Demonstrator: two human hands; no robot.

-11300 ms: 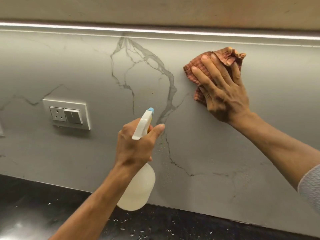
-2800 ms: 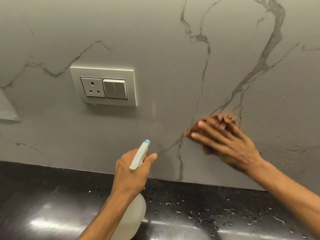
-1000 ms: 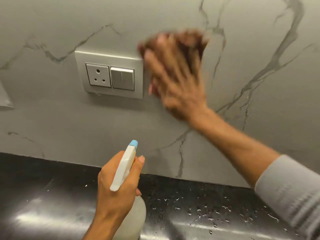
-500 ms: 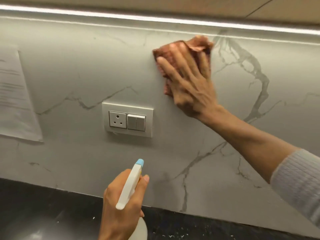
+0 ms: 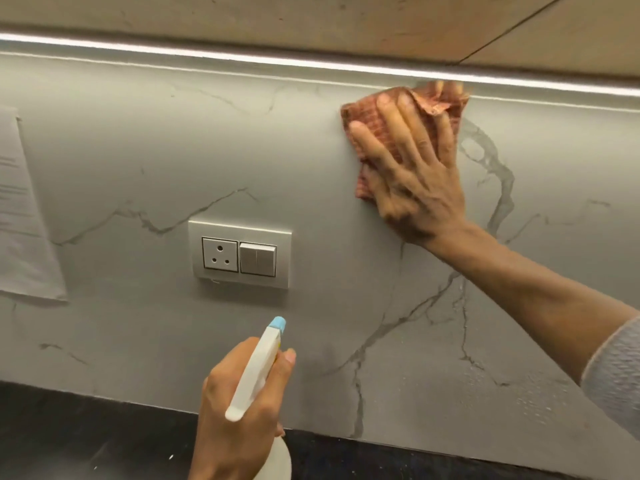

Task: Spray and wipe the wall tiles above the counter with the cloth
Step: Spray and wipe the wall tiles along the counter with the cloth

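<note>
The grey, marble-veined wall tile (image 5: 145, 140) fills the view above the black counter (image 5: 86, 441). My right hand (image 5: 412, 174) presses a reddish checked cloth (image 5: 367, 112) flat against the tile, high up, just under the light strip. Its fingers are spread and straight over the cloth. Low in the middle, my left hand (image 5: 235, 414) grips a white spray bottle (image 5: 258, 367) with a light-blue nozzle that points at the wall below the socket plate. Fine droplets show on the tile at the lower right.
A silver socket-and-switch plate (image 5: 240, 254) sits on the tile left of the cloth. A printed paper sheet (image 5: 20, 216) hangs on the wall at the far left. A lit strip (image 5: 207, 57) runs under the wooden cabinet (image 5: 311, 19) overhead.
My right hand has slid the cloth to the right and slightly up along the top of the tile, away from the socket plate. The left hand and bottle have hardly moved.
</note>
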